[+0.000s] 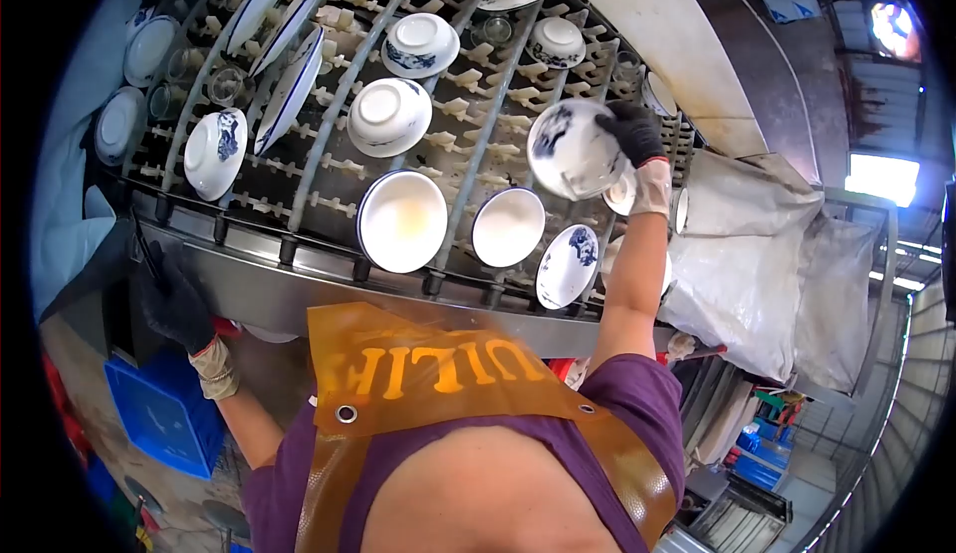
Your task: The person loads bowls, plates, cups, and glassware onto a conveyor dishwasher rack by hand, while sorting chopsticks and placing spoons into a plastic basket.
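Note:
My right hand [638, 135], in a dark glove with a pale cuff, grips the rim of a white bowl with blue patterning [576, 151]. The bowl is tilted above the right part of a pegged conveyor rack [329, 145]. Below it on the rack lie a small white bowl [508, 227], a patterned bowl [567, 266] and a larger bowl [402, 222] with a yellowish stain inside. My left hand [176, 299], also dark-gloved, is by the conveyor's metal front edge [249, 284]. Its fingers look stretched out, with no dish in them.
Overturned bowls [389, 115], upright oval plates [291, 88] and clear glasses [227, 85] stand among the pegs. A blue crate [164, 409] is on the floor at lower left. Translucent plastic sheeting [742, 264] hangs at right. A pale curtain [70, 175] borders the left end.

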The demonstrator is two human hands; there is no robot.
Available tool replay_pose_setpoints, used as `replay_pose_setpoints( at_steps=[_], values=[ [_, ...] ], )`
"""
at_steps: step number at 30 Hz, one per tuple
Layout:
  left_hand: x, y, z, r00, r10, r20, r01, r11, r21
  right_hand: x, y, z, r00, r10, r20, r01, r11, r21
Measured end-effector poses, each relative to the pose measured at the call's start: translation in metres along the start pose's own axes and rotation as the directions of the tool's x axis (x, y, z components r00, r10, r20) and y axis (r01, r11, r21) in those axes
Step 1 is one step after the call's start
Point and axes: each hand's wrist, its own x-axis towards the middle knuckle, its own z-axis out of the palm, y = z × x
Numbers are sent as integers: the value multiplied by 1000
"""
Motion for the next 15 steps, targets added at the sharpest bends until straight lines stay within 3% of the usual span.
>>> replay_pose_setpoints(
  at_steps=[3,4,6,8,9,11,12,14,15],
  values=[
    [-4,0,2,1000,11,15,-11,1000,-18,-3,-17,-25,917,18,-399,-94,981,-172],
    [-6,1,3,999,-23,23,23,1000,-12,-12,-45,-34,873,86,-481,-128,990,-55],
    [-10,1,4,998,-67,22,67,998,0,-19,-67,-30,866,135,-481,9,958,285],
    [-11,-3,5,1000,-14,-13,11,975,-223,-22,-65,-17,959,-129,-252,153,985,78],
    [-14,-4,6,1000,-21,-14,18,977,-213,-25,-52,3,987,-164,1,156,944,290],
    [-20,-5,10,993,-115,-16,102,925,-366,-46,-66,26,938,-189,292,148,977,157],
    [-22,-2,9,992,-122,-16,108,926,-362,-63,-77,31,921,-195,339,83,945,317],
    [-21,7,6,994,-105,-12,100,974,-203,-72,-79,65,871,-396,290,305,899,313],
    [-21,8,6,995,-104,-7,100,975,-200,-74,-77,76,871,-394,294,301,900,316]
  ],
)
